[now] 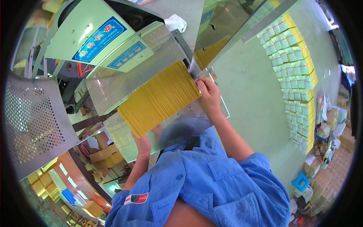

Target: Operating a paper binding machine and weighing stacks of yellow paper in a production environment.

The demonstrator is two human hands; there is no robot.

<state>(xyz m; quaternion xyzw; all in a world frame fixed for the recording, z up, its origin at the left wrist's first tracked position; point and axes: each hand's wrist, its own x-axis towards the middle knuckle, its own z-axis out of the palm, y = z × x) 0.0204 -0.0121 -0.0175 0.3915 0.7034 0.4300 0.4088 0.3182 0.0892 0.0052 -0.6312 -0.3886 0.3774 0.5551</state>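
A long row of thin yellow paper sheets [160,99], packed on edge into a block, lies slantwise on a shiny metal tray [181,119] of a machine. At the block's right end, my right hand [209,94] has its fingers curled closed against the last sheets. My left hand [141,143] meets the block's near left corner. Most of its fingers are hidden behind the paper, so their grip does not show. The tray's polished surface carries a dim reflection beside the left hand.
Behind the paper rises a clear perforated guard [124,81] under a pale machine cover [89,30]. A perforated metal panel [38,121] stands at left, and an upright shiny plate [223,30] at far right. Banded white-and-yellow bundles [293,83] line the floor; a blue stool [300,181] sits lower right.
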